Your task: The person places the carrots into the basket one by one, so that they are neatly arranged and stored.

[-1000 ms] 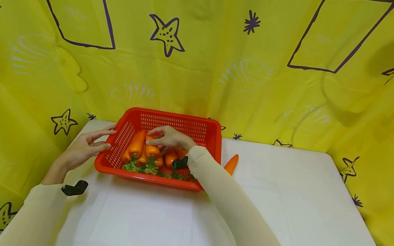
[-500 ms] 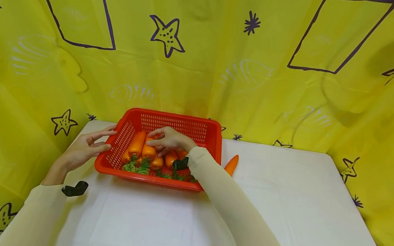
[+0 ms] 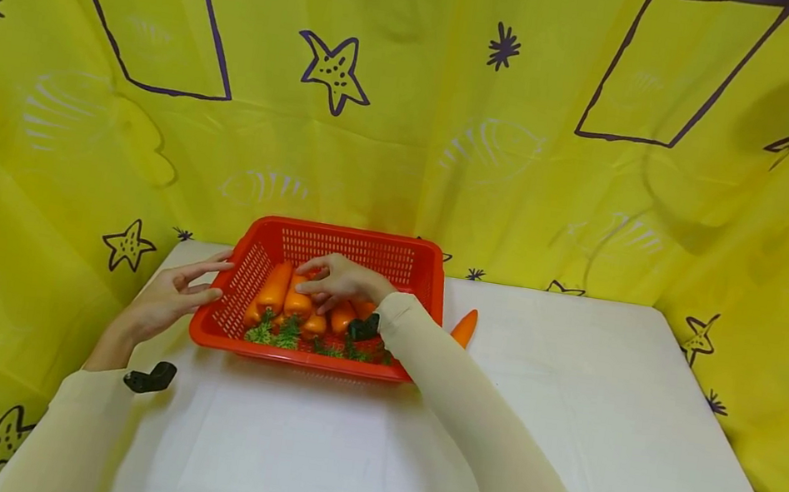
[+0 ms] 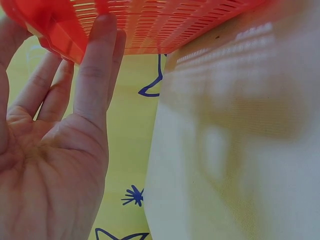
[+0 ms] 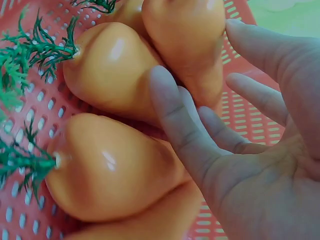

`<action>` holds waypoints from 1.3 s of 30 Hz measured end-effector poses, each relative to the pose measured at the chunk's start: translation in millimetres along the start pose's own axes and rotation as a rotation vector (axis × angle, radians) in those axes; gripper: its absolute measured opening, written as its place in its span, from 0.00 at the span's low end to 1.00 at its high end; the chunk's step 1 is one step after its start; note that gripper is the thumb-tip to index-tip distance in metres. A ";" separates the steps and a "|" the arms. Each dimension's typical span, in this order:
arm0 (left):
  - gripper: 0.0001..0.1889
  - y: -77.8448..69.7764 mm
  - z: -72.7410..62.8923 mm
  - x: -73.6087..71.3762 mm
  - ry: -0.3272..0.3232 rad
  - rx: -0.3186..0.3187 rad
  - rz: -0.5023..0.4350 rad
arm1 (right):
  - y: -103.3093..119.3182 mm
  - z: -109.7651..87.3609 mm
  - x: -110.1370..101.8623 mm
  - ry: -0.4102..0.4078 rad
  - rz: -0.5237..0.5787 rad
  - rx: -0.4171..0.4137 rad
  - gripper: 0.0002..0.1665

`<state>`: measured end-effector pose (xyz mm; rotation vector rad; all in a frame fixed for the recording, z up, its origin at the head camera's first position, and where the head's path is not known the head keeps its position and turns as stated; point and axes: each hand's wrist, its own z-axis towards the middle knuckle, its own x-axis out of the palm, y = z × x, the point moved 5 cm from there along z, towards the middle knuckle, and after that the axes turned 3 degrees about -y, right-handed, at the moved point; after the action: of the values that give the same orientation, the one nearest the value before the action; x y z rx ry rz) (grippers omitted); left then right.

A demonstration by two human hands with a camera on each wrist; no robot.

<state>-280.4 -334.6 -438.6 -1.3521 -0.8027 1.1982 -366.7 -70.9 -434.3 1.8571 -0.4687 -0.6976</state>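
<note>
My left hand (image 3: 163, 299) rests its extended fingers and thumb against the left wall of a red perforated plastic basket (image 3: 318, 361). In the left wrist view, that hand's fingers (image 4: 92, 75) lie nearly straight on the basket's side. Inside the basket, my right hand (image 3: 348, 278) is over several orange toy carrots with green tops. Its fingertips are at an upper carrot (image 3: 297, 305), which lies beside another carrot (image 3: 274, 288) at the left. The right wrist view shows loosely spread fingers around the upper carrot (image 5: 187, 35), not closed on it. Other carrots are partly hidden beneath the hand.
One carrot (image 3: 463, 329) lies on the white tabletop (image 3: 564, 438), just right of the basket and partly hidden by my right sleeve. A yellow patterned curtain (image 3: 405, 172) encloses the back and sides, close behind the basket.
The carrot under my right hand has shifted slightly left and now lies alongside the leftmost one. My right fingers have eased off it. The left hand and basket have stayed put.
</note>
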 end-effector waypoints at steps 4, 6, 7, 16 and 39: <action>0.27 0.0 -0.8 -0.7 -0.001 -0.003 0.006 | 7.1 -8.4 -4.9 0.002 -0.061 -0.012 0.33; 0.27 0.2 -1.5 -0.9 0.001 -0.008 0.015 | 12.4 -15.9 -7.9 0.011 -0.104 -0.030 0.35; 0.27 0.5 -1.6 -1.0 0.001 -0.009 0.016 | 15.0 -20.2 -9.8 0.016 -0.125 -0.041 0.35; 0.27 -2.1 -1.4 -0.4 0.007 0.007 0.035 | 41.2 -68.6 -36.7 0.042 -0.275 -0.089 0.34; 0.26 -2.0 -1.0 1.8 -0.003 0.012 0.039 | 33.3 -200.0 -112.1 -0.120 -0.417 -0.091 0.33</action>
<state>-278.7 -332.9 -437.1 -1.3621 -0.7732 1.2336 -319.6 124.8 -319.6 1.8502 -0.1185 -1.0947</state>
